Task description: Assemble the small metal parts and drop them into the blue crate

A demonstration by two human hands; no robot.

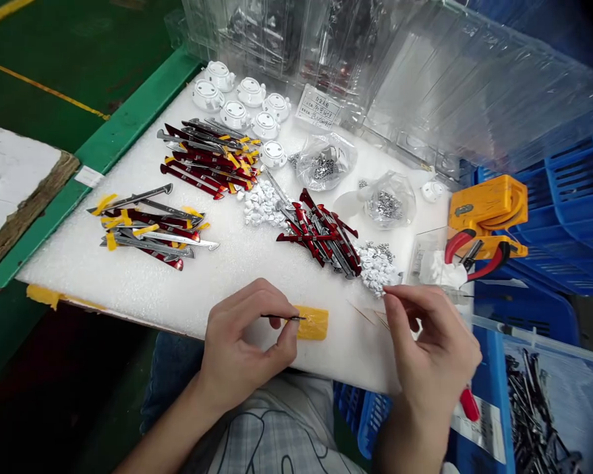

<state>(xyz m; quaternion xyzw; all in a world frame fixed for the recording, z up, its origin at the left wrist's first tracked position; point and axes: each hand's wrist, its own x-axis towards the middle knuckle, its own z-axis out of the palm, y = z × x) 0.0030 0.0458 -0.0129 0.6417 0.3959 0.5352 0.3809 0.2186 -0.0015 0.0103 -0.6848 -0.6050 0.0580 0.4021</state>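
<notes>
My left hand [257, 336] pinches a thin dark strip [282, 318] near the table's front edge, just left of a yellow tape patch [315, 323]. To the right, my right hand [425, 329] has its thumb and forefinger together beside small white parts [376, 271]; whatever is between those fingertips is too small to make out. Thin sticks [363, 313] lie between the hands. Beyond them is a pile of red and silver strips [321, 237]. Strips with yellow tape [153, 230] form another pile at the left, and a larger one [212, 158] sits farther back.
White round parts [234, 114] stand at the back beside a label [318, 107]. Two plastic bags [326, 161] hold small metal pieces. At the right are an orange tape dispenser [489, 214], red-handled pliers [491, 262] and blue crates [573, 197]. Clear trays [425, 79] line the back.
</notes>
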